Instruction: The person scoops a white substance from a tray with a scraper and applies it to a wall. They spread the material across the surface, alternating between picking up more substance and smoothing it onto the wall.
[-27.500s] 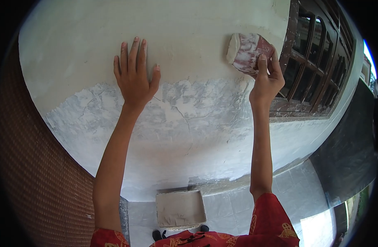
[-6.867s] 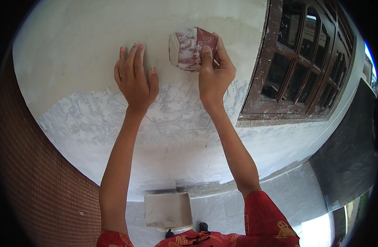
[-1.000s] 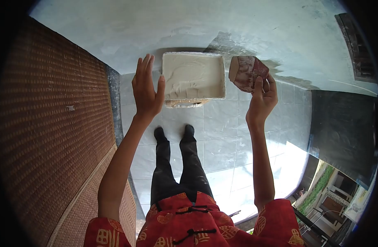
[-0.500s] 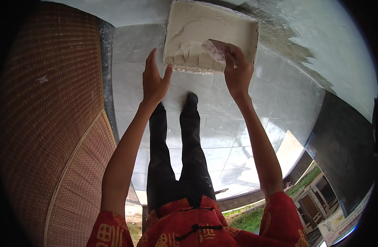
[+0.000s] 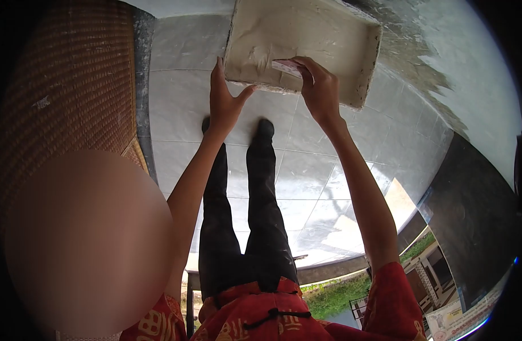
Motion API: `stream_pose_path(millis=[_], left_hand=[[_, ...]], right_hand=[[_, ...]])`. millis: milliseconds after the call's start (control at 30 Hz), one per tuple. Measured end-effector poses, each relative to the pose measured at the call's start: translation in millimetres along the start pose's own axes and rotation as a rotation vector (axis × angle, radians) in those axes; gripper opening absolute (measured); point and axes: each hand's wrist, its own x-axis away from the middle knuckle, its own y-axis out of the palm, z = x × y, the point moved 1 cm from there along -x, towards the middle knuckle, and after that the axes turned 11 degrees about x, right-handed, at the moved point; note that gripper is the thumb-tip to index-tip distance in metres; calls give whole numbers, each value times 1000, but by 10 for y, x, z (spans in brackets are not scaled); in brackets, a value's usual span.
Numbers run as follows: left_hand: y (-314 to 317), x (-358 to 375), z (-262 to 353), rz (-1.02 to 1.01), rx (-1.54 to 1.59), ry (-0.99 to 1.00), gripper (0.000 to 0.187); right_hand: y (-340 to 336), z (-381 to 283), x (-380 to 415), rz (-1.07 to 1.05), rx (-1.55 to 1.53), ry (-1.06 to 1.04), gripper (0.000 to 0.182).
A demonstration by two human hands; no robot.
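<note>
Sponge (image 5: 287,66) lowered into one tray (image 5: 352,54), two hands

There is a single view, from a camera on the person's head, looking steeply down along the body at the tiled floor (image 5: 323,170). The wide lens bends the picture into a circle with dark corners. The red shirt (image 5: 272,318) fills the bottom edge, close to the lens, and both arms stretch away toward the top. The tray (image 5: 329,34) lies far off by the top edge, the woven mat (image 5: 62,85) along the left.
</note>
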Motion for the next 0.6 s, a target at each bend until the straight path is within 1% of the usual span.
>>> stream_pose_path(millis=[167, 233, 333, 400, 600], left_hand=[[22, -24, -68, 12, 7, -1, 97], [37, -33, -91, 22, 47, -7, 95], [46, -27, -29, 27, 116, -51, 95], [43, -20, -6, 31, 109, -55, 94], [69, -9, 3, 56, 67, -2, 93]], right_hand=[[54, -104, -12, 19, -26, -9, 19], [85, -176, -14, -68, -75, 15, 21], [186, -186, 8, -73, -85, 1, 22], [213, -173, 23, -85, -73, 0, 23], [212, -173, 12, -110, -46, -35, 25]])
